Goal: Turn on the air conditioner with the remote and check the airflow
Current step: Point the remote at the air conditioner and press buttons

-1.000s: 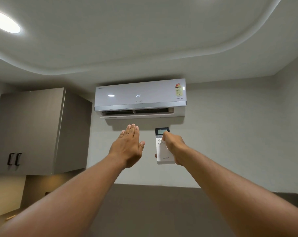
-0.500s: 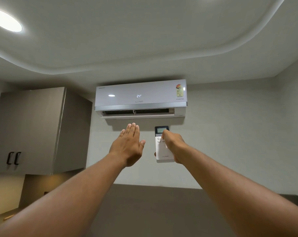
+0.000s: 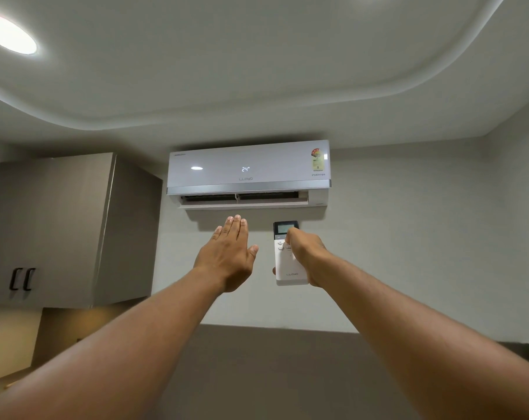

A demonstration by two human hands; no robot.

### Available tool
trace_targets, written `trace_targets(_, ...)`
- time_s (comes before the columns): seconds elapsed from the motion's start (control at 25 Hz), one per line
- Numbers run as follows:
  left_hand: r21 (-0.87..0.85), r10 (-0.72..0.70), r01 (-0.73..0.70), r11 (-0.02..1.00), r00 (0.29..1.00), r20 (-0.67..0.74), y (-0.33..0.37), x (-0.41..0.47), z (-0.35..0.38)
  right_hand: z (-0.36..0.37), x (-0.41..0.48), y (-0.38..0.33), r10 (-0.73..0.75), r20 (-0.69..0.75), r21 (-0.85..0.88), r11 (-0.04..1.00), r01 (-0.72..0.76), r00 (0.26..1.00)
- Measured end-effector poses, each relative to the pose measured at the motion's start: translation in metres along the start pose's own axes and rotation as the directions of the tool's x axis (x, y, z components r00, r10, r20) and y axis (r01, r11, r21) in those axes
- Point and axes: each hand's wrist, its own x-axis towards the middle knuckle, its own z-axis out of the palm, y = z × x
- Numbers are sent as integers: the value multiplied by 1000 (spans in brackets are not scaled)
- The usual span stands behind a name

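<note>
High on the wall ahead of you hangs the air conditioner [image 3: 248,174], a white unit with a grey strip along its lower edge. Its front panel shows a lit "24°", and the flap beneath it stands open, so the dark slot of the outlet shows.

Just below that outlet, toward its left half, you hold your left hand [image 3: 227,256] up with the back of it facing you. Its fingers [image 3: 234,230] are straight and pressed together, pointing up at the outlet, with the thumb set slightly apart to the right. The hand touches nothing and is clear of the unit.

Below the right half of the air conditioner, your right hand [image 3: 307,254] is wrapped around the remote [image 3: 287,262], a white one with a dark top end and a small grey screen. It stands upright, with the screen end aimed up at the unit. Your thumb lies across its button area, and one fingertip peeks out at its left edge. Whether the thumb is actually pressing a button cannot be told.

Left of the air conditioner, a grey wall cabinet [image 3: 54,228] with two black handles is mounted against the wall. Above and far left of the unit, a round ceiling light [image 3: 8,33] glows.
</note>
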Motion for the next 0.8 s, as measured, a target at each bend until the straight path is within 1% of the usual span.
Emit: trace_targets(0.8,4,-3,3,1000,1000,4,2,-4,-4,3,-6,-2,-3,2,-39,999,3,1000)
